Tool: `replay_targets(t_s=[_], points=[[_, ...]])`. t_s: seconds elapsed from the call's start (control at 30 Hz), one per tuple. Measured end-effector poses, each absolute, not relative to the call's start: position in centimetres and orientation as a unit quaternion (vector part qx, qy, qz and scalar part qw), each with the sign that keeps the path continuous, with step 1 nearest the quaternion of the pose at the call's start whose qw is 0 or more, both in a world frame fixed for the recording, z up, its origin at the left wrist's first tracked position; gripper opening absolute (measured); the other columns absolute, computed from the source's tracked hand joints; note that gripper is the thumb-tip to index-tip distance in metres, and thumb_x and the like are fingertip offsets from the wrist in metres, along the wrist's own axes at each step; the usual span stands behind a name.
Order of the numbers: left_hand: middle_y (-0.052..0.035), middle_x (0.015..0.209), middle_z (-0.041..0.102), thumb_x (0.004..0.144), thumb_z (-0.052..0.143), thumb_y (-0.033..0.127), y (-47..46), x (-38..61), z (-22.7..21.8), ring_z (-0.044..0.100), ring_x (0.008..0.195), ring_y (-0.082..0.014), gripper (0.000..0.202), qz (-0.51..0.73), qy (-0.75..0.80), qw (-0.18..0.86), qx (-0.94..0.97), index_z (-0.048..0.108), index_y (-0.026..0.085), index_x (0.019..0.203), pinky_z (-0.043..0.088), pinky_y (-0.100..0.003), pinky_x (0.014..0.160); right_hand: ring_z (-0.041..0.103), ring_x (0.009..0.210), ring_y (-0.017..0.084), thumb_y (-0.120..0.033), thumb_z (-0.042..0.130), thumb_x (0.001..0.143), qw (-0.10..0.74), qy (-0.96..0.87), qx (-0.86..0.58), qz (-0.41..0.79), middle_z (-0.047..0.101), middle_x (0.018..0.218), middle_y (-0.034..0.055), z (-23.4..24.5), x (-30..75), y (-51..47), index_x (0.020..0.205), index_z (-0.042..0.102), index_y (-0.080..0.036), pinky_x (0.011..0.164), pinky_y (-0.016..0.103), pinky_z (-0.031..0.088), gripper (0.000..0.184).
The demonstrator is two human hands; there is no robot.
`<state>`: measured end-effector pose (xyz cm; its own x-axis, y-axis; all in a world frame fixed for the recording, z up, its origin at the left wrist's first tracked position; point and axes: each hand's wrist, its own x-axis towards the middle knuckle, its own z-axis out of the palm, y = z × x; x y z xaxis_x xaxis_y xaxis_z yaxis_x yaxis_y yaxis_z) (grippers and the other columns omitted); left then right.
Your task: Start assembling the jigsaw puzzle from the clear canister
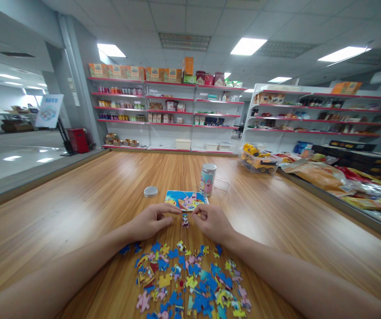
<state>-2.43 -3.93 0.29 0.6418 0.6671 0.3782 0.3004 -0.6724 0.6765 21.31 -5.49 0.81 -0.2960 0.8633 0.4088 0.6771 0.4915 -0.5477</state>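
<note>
My left hand (153,219) rests over the table with its fingers stretched out and thumb apart, nothing visible in it. Its fingertips come close to a small joined bit of jigsaw puzzle (185,220), which lies between my hands. On the other side, my right hand (212,221) is closed, fingers curled in toward the thumb; whether they pinch anything is hidden. Just beyond the fingertips lies a cartoon picture sheet (184,200). Nearer to me, between my forearms, many loose puzzle pieces (193,283) are spread in blue, yellow and pink.
A cartoon-printed can (207,179) stands behind the sheet's right corner, with a clear plastic piece (223,185) beside it. A round metal lid (150,191) lies left of the sheet. Farther right is a clear bin (258,161) with toy trucks. Packaged goods line the table's right side.
</note>
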Motion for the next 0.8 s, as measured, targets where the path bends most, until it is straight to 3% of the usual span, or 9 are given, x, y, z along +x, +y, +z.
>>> replay_targets(t_s=[0.13, 0.3, 0.47, 0.8], points=[[-0.0070, 0.121, 0.064, 0.090, 0.052, 0.015, -4.2, -2.3, 0.5, 0.060, 0.110, -0.0187, 0.030, 0.292, 0.248, 0.260, 0.886, 0.068, 0.020, 0.114, 0.047, -0.033, 0.098, 0.042, 0.048, 0.010, -0.022, 0.055, 0.081, 0.314, -0.814, -0.468, 0.140, 0.048, 0.050, -0.0042, 0.7, 21.3, -5.6, 0.089, 0.075, -0.020, 0.050, 0.022, 0.028, 0.022], [-0.0045, 0.126, 0.060, 0.091, 0.050, 0.014, -4.9, -2.0, 0.6, 0.058, 0.113, -0.0181, 0.033, 0.253, 0.225, 0.171, 0.925, 0.067, 0.024, 0.117, 0.045, -0.030, 0.100, 0.052, 0.053, 0.012, -0.024, 0.055, 0.082, 0.265, -0.836, -0.468, 0.112, 0.063, 0.059, -0.0020, 1.2, 21.2, -6.1, 0.110, 0.073, -0.029, 0.053, 0.023, 0.032, 0.033], [-0.0032, 0.126, 0.059, 0.091, 0.048, 0.015, -5.1, -2.1, 0.7, 0.058, 0.112, -0.0180, 0.034, 0.227, 0.229, 0.131, 0.937, 0.065, 0.026, 0.119, 0.045, -0.029, 0.099, 0.060, 0.064, 0.014, -0.023, 0.053, 0.083, 0.258, -0.844, -0.458, 0.108, 0.073, 0.076, -0.0005, 1.4, 21.2, -6.2, 0.108, 0.074, -0.032, 0.057, 0.023, 0.036, 0.034], [-0.0049, 0.120, 0.055, 0.090, 0.051, 0.016, -5.2, -2.1, 0.7, 0.060, 0.099, -0.0184, 0.034, 0.210, 0.266, 0.120, 0.933, 0.066, 0.027, 0.118, 0.048, -0.031, 0.091, 0.051, 0.051, 0.012, -0.024, 0.053, 0.081, 0.279, -0.835, -0.461, 0.108, 0.066, 0.061, -0.0002, 1.0, 21.2, -6.1, 0.094, 0.077, -0.024, 0.051, 0.022, 0.032, 0.027]])
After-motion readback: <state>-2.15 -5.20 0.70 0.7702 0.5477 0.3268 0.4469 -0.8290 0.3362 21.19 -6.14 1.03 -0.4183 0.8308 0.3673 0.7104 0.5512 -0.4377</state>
